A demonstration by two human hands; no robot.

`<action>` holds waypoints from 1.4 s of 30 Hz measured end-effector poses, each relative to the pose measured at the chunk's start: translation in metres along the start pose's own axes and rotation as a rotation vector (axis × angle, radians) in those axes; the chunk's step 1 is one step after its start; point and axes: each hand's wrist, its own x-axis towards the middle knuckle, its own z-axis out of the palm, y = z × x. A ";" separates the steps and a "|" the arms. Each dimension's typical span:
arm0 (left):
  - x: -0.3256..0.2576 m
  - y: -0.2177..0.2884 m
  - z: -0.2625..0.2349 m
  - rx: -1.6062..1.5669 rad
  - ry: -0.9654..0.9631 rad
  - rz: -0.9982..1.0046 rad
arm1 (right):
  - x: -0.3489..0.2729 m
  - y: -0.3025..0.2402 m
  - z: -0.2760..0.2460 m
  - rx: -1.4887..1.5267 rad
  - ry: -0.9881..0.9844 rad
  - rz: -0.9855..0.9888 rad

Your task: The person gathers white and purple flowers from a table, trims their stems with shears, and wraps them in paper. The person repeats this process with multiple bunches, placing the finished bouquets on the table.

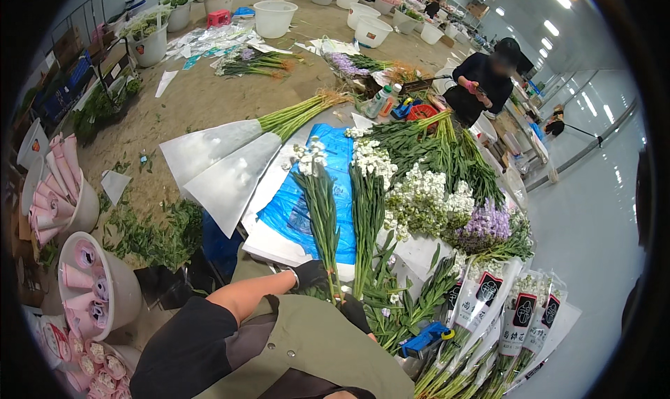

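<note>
My left hand (pixel 310 275), in a black glove, is closed around the green stems of a white-flowered bunch (pixel 315 189) that lies over a blue plastic sheet (pixel 293 210). My right hand (pixel 355 313), also black-gloved, sits just below and to the right, at the cut ends of the same stems; my green apron partly hides it. A second white-flowered bunch (pixel 368 189) lies right beside the first, apart from both hands.
A pile of white and purple flowers (pixel 447 203) lies to the right, with sleeved bouquets (pixel 502 315) below it. A blue hand tool (pixel 426 340) lies near my right hand. Two paper-wrapped bunches (pixel 223 165) and tubs of pink paper rolls (pixel 91 287) are on the left. Another person (pixel 485 81) stands at the back.
</note>
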 end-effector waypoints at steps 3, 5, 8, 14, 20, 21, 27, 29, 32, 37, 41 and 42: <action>0.001 -0.009 0.004 0.073 0.033 -0.020 | -0.003 -0.009 0.006 0.002 0.100 0.145; 0.003 -0.014 0.005 -0.038 0.043 -0.145 | -0.005 0.021 0.002 -0.099 0.180 0.140; 0.006 -0.025 0.010 -0.376 0.083 -0.272 | -0.005 0.044 -0.002 -0.188 0.320 0.129; 0.007 -0.032 0.009 -0.419 0.047 -0.230 | -0.015 0.048 -0.007 0.315 0.358 0.134; 0.003 -0.009 0.011 -0.658 0.090 -0.365 | -0.017 0.031 -0.013 0.433 0.196 0.254; 0.002 -0.011 0.013 -0.658 0.093 -0.359 | -0.017 0.046 -0.014 0.168 0.199 0.211; 0.003 -0.013 0.001 0.279 0.001 -0.109 | -0.027 0.027 -0.022 -0.183 0.504 -0.034; 0.001 0.014 0.005 0.030 0.010 -0.292 | -0.040 -0.003 -0.029 0.084 0.540 0.069; -0.004 -0.038 0.003 -0.023 0.092 -0.178 | -0.052 -0.035 -0.048 0.429 0.482 0.029; -0.004 -0.007 0.006 -0.223 0.099 -0.244 | -0.049 -0.064 -0.130 0.397 0.861 -0.152; -0.011 0.001 -0.001 -0.494 0.084 -0.319 | -0.027 -0.111 -0.251 0.541 0.970 -0.368; -0.007 0.010 0.003 -0.539 0.087 -0.341 | -0.029 -0.108 -0.286 0.541 1.016 -0.421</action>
